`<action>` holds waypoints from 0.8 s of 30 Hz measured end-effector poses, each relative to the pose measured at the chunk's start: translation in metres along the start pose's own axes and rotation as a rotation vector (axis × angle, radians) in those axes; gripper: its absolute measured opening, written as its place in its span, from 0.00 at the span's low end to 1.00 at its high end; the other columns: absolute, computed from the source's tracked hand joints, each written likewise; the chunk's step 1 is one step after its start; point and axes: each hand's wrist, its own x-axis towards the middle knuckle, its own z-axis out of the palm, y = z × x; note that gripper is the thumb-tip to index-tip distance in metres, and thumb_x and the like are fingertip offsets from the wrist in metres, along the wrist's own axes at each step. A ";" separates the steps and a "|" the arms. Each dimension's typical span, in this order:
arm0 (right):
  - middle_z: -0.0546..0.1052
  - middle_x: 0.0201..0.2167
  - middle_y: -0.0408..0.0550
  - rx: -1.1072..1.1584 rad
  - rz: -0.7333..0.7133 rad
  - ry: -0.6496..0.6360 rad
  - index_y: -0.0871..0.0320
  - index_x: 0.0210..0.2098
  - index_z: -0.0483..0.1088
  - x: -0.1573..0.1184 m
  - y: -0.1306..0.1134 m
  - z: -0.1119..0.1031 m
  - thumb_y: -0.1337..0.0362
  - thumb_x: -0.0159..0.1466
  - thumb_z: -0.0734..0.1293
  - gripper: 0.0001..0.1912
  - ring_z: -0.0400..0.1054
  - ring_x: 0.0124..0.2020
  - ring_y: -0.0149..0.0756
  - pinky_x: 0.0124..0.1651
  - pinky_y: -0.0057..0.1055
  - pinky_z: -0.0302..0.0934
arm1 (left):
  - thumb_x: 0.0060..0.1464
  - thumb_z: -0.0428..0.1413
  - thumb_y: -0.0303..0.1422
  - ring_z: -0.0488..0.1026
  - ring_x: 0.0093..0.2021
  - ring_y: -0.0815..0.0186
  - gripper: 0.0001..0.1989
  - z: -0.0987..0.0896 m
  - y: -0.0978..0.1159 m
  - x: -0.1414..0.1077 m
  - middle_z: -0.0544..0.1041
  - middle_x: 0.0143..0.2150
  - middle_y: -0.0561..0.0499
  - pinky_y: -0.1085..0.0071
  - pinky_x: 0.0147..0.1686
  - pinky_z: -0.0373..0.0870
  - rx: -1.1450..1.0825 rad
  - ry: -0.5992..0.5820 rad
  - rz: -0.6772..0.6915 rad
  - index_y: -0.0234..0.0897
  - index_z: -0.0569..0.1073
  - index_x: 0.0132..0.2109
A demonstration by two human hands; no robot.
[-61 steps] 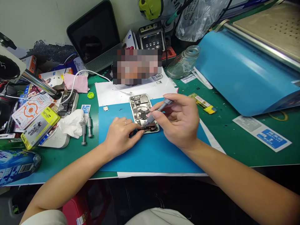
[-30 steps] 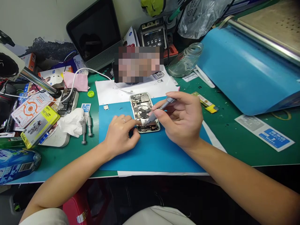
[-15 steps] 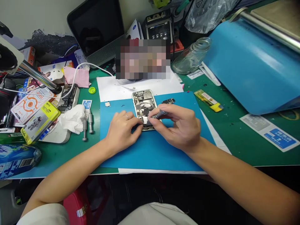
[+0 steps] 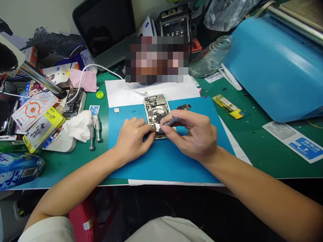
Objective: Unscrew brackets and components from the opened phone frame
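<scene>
A pale wall (image 4: 54, 15) with a dark, peeling patch (image 4: 51, 42) stands behind a green table (image 4: 262, 151), a red stool (image 4: 81, 213) below.

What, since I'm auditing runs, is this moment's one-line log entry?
left hand: at opened phone | right hand: holding grey tool over phone | blue mat: under most of phone

Phone (image 4: 158, 113): casing open, internal parts exposed, pale rim visible. Lies flat on the blue mat (image 4: 151, 163), its far end over the white sheet (image 4: 123, 91), set slightly askew with that end to the left. Near end partly covered by fingers. Screwdriver (image 4: 174, 121): grey, slim, gripped in the right hand (image 4: 195, 132), tilted, lower end over the phone's near part; tip not discernible.
</scene>
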 end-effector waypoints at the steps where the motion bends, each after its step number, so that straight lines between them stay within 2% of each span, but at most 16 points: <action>1: 0.82 0.40 0.48 -0.002 0.005 -0.004 0.54 0.52 0.70 0.000 0.000 0.000 0.69 0.62 0.72 0.19 0.80 0.36 0.36 0.39 0.32 0.80 | 0.65 0.54 0.34 0.66 0.35 0.63 0.09 0.000 0.000 0.000 0.74 0.33 0.51 0.64 0.35 0.53 0.000 -0.003 -0.003 0.40 0.78 0.39; 7: 0.82 0.38 0.48 -0.068 -0.044 -0.024 0.54 0.49 0.70 0.003 -0.001 -0.001 0.67 0.63 0.72 0.15 0.79 0.34 0.36 0.36 0.32 0.79 | 0.64 0.55 0.34 0.66 0.35 0.63 0.08 0.001 0.000 0.001 0.74 0.32 0.52 0.64 0.35 0.53 -0.002 -0.009 -0.009 0.41 0.78 0.40; 11: 0.82 0.38 0.46 -0.099 -0.289 0.030 0.51 0.58 0.64 0.007 0.001 0.000 0.70 0.63 0.72 0.26 0.79 0.35 0.37 0.36 0.32 0.78 | 0.64 0.55 0.34 0.66 0.35 0.63 0.07 0.000 0.000 0.001 0.74 0.33 0.52 0.64 0.34 0.53 -0.016 0.007 -0.005 0.40 0.78 0.38; 13: 0.82 0.39 0.47 -0.122 -0.367 0.039 0.51 0.61 0.62 0.009 0.001 0.000 0.69 0.63 0.72 0.29 0.79 0.36 0.38 0.37 0.34 0.78 | 0.63 0.56 0.33 0.66 0.35 0.63 0.07 -0.001 -0.001 0.001 0.74 0.33 0.52 0.64 0.35 0.53 -0.028 0.006 -0.008 0.40 0.78 0.39; 19: 0.81 0.37 0.51 -0.188 -0.425 0.010 0.57 0.59 0.65 0.013 -0.005 -0.003 0.68 0.66 0.69 0.23 0.78 0.36 0.39 0.34 0.32 0.76 | 0.63 0.56 0.34 0.66 0.35 0.63 0.06 -0.003 0.000 0.001 0.75 0.33 0.52 0.64 0.35 0.54 -0.032 -0.027 -0.032 0.41 0.78 0.38; 24: 0.81 0.41 0.55 -0.091 -0.431 -0.012 0.60 0.59 0.65 0.014 -0.008 -0.003 0.69 0.66 0.68 0.22 0.78 0.42 0.41 0.42 0.37 0.77 | 0.64 0.56 0.35 0.67 0.35 0.63 0.07 -0.003 0.000 0.000 0.76 0.34 0.52 0.64 0.36 0.55 -0.027 -0.048 -0.046 0.41 0.79 0.40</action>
